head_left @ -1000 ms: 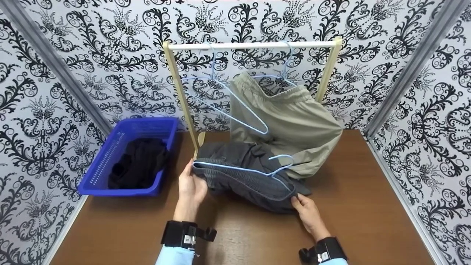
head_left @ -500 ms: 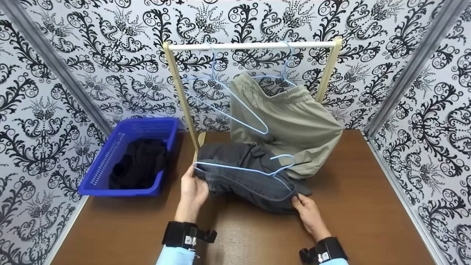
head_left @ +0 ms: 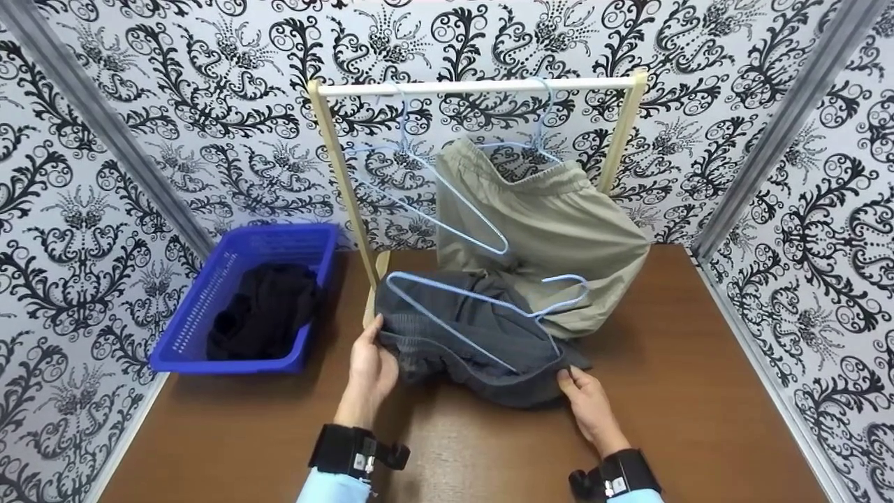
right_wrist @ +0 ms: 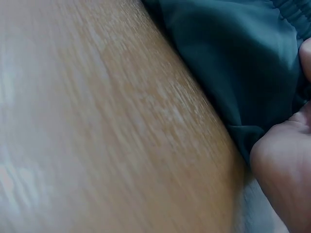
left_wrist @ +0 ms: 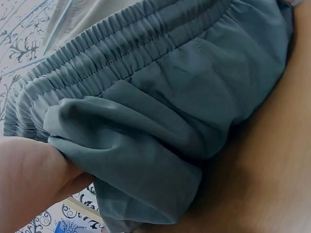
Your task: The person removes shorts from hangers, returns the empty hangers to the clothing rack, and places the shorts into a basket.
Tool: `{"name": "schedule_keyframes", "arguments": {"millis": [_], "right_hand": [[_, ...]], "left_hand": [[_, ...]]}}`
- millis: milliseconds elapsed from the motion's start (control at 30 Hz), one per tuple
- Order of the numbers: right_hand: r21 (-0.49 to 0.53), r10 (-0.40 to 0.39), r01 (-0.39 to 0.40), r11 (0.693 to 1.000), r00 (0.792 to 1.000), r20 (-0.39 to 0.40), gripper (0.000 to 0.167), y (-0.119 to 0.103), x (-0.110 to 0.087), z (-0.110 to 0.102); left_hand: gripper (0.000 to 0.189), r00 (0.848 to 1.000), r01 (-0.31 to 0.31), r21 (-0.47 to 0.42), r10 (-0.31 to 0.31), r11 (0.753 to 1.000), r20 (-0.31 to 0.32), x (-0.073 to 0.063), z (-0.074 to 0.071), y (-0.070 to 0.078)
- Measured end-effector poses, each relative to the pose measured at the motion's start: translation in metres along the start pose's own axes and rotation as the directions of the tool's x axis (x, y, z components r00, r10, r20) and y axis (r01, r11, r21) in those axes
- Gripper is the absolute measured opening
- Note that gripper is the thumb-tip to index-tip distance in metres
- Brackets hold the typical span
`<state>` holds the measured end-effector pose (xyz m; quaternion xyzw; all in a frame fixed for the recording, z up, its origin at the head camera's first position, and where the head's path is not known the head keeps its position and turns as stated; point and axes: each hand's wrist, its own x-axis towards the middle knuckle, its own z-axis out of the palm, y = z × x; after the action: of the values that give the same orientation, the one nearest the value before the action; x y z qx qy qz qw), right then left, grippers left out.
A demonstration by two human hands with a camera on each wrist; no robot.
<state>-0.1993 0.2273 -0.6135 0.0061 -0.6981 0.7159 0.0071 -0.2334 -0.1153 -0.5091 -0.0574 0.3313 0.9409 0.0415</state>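
Note:
Dark grey shorts [head_left: 489, 381] with a gathered elastic waistband [left_wrist: 121, 46] lie low over the table in the head view. My left hand [head_left: 370, 367] pinches the left end of the waistband. At the opposite end, my right hand [head_left: 589, 405] grips the cloth between thumb and fingers. A light blue hanger [head_left: 447, 286] lies across the waist opening. Its right end goes down inside the waistband near my right hand, while its left end stands free above the cloth. The hanger's hook points toward the back. In the right wrist view only part of my right hand [right_wrist: 286, 160] shows.
Behind the shorts stands a wooden rack with a white rail [head_left: 475, 86]. An empty blue hanger [head_left: 454, 188] and beige shorts [head_left: 538, 223] on another hanger hang there. At left, a blue basket [head_left: 227, 365] holds black cloth [head_left: 269, 314]. Patterned walls enclose the table [head_left: 698, 391].
The hanger's left end has come out of the waistband and risen up and back from my left hand. Its hook has shifted right. My hands have barely moved, and both still hold the shorts.

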Motion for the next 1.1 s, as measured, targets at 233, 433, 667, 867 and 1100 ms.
{"name": "schedule_keyframes", "arguments": {"millis": [233, 433, 667, 867, 1100], "right_hand": [[-0.009, -0.001, 0.001, 1.000, 1.000, -0.018, 0.029, 0.000, -0.001, 0.002], [0.002, -0.004, 0.004, 1.000, 1.000, 0.010, 0.035, 0.001, -0.001, 0.002], [0.032, 0.003, -0.004, 0.999, 0.999, 0.034, 0.036, 0.002, -0.001, 0.002], [0.008, -0.002, 0.002, 1.000, 1.000, -0.007, 0.031, 0.000, -0.001, 0.004], [-0.005, 0.005, -0.005, 1.000, 1.000, -0.012, 0.031, 0.000, 0.000, 0.003]], "left_hand": [[0.057, 0.999, -0.035, 0.038, 0.036, 0.999, -0.032, 0.000, 0.002, -0.003], [0.047, 0.987, -0.111, 0.262, 0.137, 0.959, -0.081, -0.001, 0.005, -0.005], [0.025, 0.969, -0.155, 0.566, 0.235, 0.810, -0.071, -0.001, 0.006, -0.007], [0.027, 0.946, -0.136, 0.773, 0.312, 0.620, -0.083, -0.004, 0.011, -0.009], [0.021, 0.917, -0.177, 0.892, 0.398, 0.416, -0.004, -0.002, 0.013, -0.015]]}}
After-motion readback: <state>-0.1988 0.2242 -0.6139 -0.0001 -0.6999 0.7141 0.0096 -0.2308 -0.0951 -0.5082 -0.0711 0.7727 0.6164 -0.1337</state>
